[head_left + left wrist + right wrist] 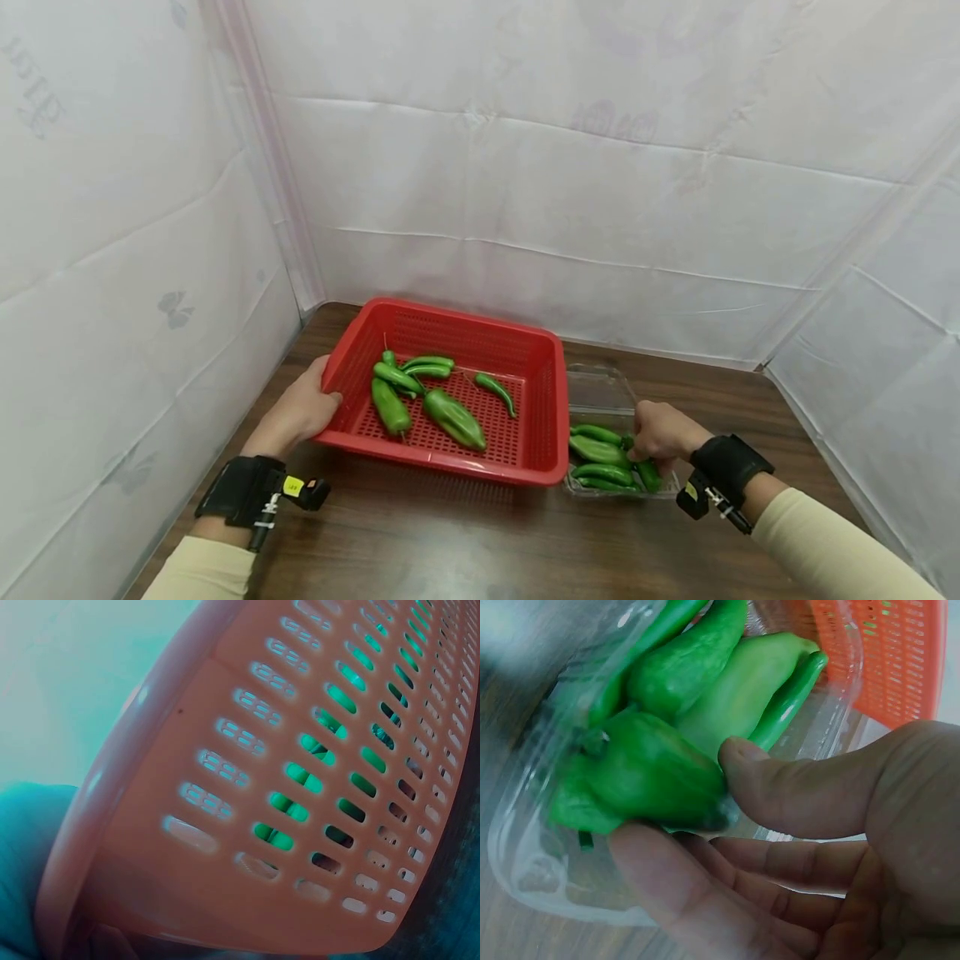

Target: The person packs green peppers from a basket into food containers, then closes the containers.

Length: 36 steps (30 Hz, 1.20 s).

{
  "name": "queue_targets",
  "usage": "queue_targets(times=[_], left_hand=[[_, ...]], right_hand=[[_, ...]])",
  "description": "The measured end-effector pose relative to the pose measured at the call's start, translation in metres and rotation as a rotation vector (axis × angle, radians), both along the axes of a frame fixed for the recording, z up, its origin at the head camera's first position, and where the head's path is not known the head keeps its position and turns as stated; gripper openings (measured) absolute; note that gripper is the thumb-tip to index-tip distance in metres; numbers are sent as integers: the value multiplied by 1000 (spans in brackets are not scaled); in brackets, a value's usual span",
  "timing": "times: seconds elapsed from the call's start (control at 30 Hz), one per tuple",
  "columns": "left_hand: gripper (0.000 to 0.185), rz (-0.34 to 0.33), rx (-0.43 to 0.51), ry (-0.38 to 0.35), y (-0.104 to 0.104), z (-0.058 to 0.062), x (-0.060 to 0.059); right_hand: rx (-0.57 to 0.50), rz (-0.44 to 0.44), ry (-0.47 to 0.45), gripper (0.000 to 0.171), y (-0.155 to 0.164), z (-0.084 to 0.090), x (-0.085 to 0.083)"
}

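Observation:
My left hand (303,404) grips the left rim of a red perforated basket (551,400). Inside it lie several green peppers, among them a large pepper (455,419) and a thin curved one (495,393). The basket's slotted wall (217,877) fills the left wrist view, green showing through the slots. To the right, my right hand (667,433) reaches into a clear plastic box (525,877) of green peppers. Thumb and forefinger pinch a thick dark green pepper (656,769) at the box's near end. A paler pepper (742,686) lies beside it.
The box's clear lid (597,387) stands raised at the back, close against the basket's right side. Everything is on a dark wooden table (450,542). White sheeting (480,183) walls in the back and both sides.

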State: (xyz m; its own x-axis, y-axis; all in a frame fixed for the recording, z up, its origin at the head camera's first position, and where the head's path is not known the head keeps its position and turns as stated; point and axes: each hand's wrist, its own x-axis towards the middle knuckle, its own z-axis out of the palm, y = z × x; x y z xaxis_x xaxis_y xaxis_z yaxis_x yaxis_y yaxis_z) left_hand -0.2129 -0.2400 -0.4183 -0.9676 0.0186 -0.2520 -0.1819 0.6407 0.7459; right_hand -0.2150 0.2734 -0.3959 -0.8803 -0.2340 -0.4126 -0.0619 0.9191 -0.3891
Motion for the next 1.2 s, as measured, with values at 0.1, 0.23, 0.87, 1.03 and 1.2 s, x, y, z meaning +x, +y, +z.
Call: queue_targets(times=[0.1, 0.23, 0.87, 1.03, 1.2], left_hand=[[68, -3, 3, 2, 0, 0, 0], [68, -3, 0, 8, -1, 1, 0], [69, -7, -4, 8, -1, 2, 0], [68, -6, 4, 6, 0, 2, 2], [66, -11, -12, 23, 0, 2, 2]], right_hand=[[8, -6, 2, 30, 3, 0, 0], [-14, -19, -12, 14, 7, 1, -1], [-106, 13, -34, 19, 10, 10, -8], [-123, 26, -23, 21, 5, 19, -13], [-116, 27, -26, 39, -9, 37, -22]])
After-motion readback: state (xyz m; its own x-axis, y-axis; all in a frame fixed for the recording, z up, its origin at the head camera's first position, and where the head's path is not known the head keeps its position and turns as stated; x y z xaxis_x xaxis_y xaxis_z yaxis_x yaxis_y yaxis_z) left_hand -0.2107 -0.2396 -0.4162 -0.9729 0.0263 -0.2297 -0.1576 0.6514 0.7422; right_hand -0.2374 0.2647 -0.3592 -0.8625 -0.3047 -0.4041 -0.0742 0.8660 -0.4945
